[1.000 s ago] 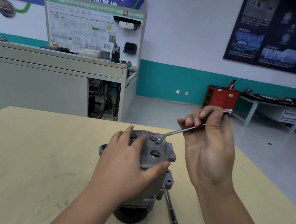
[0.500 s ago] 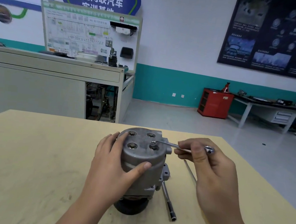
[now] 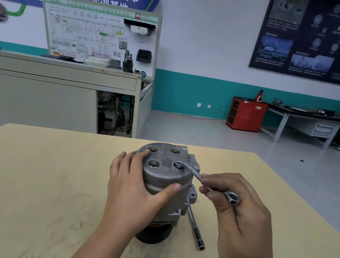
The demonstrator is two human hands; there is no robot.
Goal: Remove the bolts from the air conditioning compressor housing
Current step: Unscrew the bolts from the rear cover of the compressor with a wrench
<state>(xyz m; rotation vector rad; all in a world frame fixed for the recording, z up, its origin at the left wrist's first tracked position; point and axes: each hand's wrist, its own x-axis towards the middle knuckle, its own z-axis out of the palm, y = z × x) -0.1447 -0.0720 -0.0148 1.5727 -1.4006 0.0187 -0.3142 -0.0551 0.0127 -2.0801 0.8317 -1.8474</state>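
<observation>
Workshop table (image 3: 35, 178): my L hand (image 3: 136, 188) wraps its grip round the compressor housing (image 3: 166, 176), upright mid-table. My R hand (image 3: 237, 214) pinches the wrench (image 3: 196, 174), its head on the front-right bolt (image 3: 179, 164). The handle has swung round toward me in the last sec. All 4 bolts look seated, so removal's barely begun.

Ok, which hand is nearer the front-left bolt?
Left. The left hand grips the compressor, fingers on the rim right beside the front-left bolt. The right hand is off to the compressor's right, holding the wrench on the front-right bolt.
</observation>
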